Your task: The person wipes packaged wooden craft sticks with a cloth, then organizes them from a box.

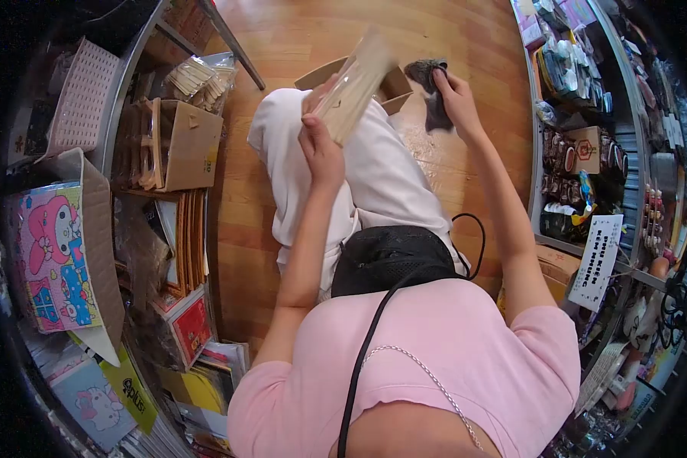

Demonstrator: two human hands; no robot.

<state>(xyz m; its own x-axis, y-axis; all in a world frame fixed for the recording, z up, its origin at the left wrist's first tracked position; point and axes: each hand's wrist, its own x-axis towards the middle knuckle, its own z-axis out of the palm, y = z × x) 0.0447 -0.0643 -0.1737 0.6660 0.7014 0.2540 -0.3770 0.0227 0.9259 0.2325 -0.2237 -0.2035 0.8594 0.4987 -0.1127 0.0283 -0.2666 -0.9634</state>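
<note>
My left hand [324, 153] grips a clear plastic pack of wooden sticks [355, 91], held tilted above my lap, its upper end blurred. A crumpled dark grey cloth [437, 111] hangs from my right hand [458, 99], whose fingers are closed on it over the floor. Behind the pack, an open cardboard box [395, 88] stands on the floor beyond my knees. The pack and my legs hide part of the box, so its contents cannot be made out.
Shelves on the left hold a cardboard box [191, 145], a bag of wooden sticks [202, 80], a pink basket [84, 99] and picture frames [193, 240]. Packaged goods [576, 69] fill the right rack, where a white sign [597, 259] sticks out. Wooden flooring [298, 34] lies between.
</note>
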